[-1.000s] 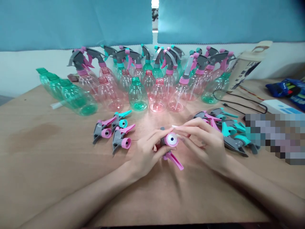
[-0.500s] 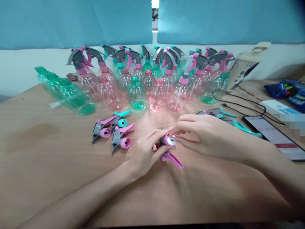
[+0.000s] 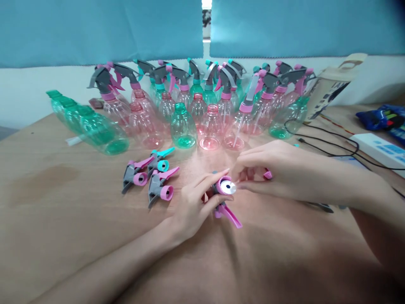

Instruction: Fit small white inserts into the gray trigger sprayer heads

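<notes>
My left hand [image 3: 193, 200] grips a pink-and-grey spray trigger head [image 3: 219, 210], its collar facing up and toward the right and its pink lever pointing down to the right. A round white washer [image 3: 227, 187] with a dark centre hole sits tilted at the collar's mouth. At the washer's right edge are the thumb and bent fingers of my right hand [image 3: 265, 169], closed in a pinch; the exact contact is partly hidden. A small pink part [image 3: 268, 174] shows under the right hand. Left of my hands lie more trigger heads [image 3: 160, 189], collars facing me.
Several green and pink bottles stand behind, including an open green bottle [image 3: 183, 128] and an open pink bottle [image 3: 210, 131]; many others carry spray heads. Green bottles [image 3: 104, 131] lean at left. At right are a black cable [image 3: 329, 154], a white power strip [image 3: 379, 147] and a tumbler [image 3: 329, 93].
My right hand has drawn slightly right and turned, uncovering more of the white washer. It now hides the phone and the teal trigger heads on the right. My left hand has hardly moved.
</notes>
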`<move>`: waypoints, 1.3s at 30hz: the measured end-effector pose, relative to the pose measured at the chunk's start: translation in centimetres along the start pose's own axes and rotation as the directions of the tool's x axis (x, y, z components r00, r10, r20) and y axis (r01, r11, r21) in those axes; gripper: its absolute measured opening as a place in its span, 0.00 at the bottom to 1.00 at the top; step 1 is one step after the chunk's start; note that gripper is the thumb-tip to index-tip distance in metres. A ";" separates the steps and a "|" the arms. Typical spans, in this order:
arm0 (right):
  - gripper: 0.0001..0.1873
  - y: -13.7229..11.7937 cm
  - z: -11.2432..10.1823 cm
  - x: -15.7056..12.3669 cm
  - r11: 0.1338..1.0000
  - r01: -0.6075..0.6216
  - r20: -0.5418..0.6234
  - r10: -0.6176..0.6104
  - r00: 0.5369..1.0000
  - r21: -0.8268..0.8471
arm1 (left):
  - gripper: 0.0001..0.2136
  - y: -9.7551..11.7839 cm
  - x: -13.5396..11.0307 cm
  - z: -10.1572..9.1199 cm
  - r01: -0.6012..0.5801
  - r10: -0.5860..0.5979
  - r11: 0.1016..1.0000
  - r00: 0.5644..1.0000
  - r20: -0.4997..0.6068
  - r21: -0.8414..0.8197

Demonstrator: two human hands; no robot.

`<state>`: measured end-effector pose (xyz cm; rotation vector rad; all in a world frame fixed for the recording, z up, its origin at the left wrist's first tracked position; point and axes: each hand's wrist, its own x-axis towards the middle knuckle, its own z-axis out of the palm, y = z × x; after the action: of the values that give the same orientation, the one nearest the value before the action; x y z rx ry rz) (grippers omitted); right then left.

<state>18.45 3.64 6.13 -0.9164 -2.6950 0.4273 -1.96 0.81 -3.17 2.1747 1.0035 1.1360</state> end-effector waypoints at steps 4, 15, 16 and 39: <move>0.05 -0.4 0.5 0.2 1.000 -0.007 -0.009 0.007 1.000 -0.007 | 0.16 0.0 0.0 0.0 0.005 -0.005 1.000 1.000 0.005 0.005; 0.08 -0.5 1.0 0.5 0.999 -0.027 -0.031 0.026 0.999 -0.032 | 0.14 -0.1 0.0 0.0 0.019 -0.019 0.999 1.000 0.010 0.033; 0.09 -0.5 1.0 0.4 0.999 -0.026 -0.028 0.025 0.999 -0.038 | 0.14 -0.1 0.0 0.0 0.016 -0.016 0.999 1.000 0.011 0.032; 0.11 -0.7 1.6 0.5 0.998 -0.004 -0.089 -0.002 0.996 -0.070 | 0.18 -0.4 0.0 0.0 0.021 -0.021 0.999 1.000 -0.005 0.026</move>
<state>17.12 3.17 4.94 -0.9329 -2.6436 0.2870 -2.11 1.04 -3.49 2.1771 1.0463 1.1253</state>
